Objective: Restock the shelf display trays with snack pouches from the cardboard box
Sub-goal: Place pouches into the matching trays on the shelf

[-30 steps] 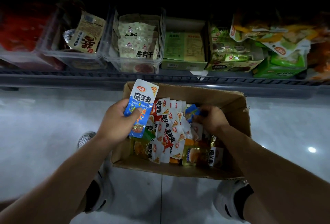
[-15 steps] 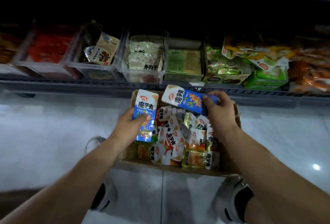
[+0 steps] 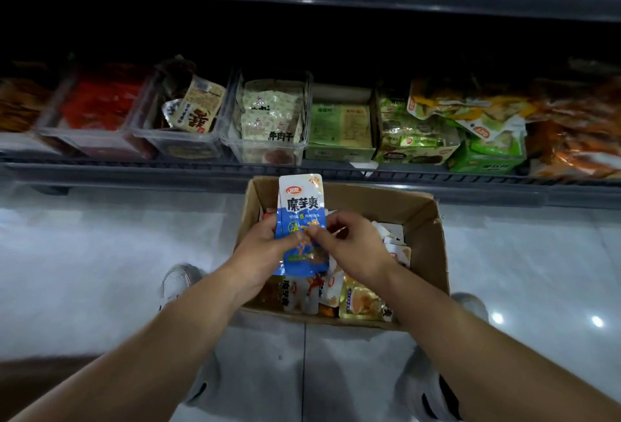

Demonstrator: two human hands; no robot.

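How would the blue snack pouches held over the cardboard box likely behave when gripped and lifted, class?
The blue snack pouches are thin, flat film, so probably light and somewhat floppy. Their glossy surface suggests they could slide against each other, which may be why the left hand and right hand both pinch them.

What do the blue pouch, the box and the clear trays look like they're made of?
Blue pouch: glossy printed plastic film, by the glare on its crinkled face. Box: matte brown cardboard with a torn flap edge. Clear trays: likely rigid see-through plastic.
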